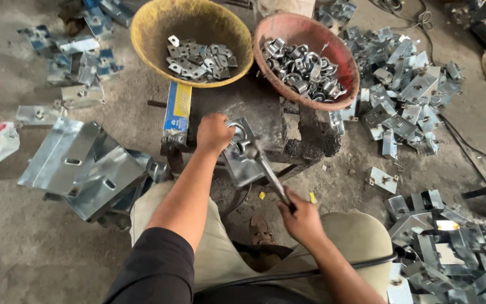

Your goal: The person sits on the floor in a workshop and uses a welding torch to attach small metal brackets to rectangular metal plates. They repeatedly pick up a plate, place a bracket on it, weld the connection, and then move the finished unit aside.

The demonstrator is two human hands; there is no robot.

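Directly ahead, the bent shiny steel bracket [242, 155] lies on the dark surface [265, 112], left hand [214, 134] clamping it, right hand [301, 217] gripping the hammer [265, 166] angled toward it.

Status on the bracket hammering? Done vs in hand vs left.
Looks done: piles of bent brackets right of the block, more at lower right. In hand: left hand steadies a plate on the dark block; right hand grips a hammer over it. Left: yellow bowl of flat pieces and red bowl of clips both hold stock.
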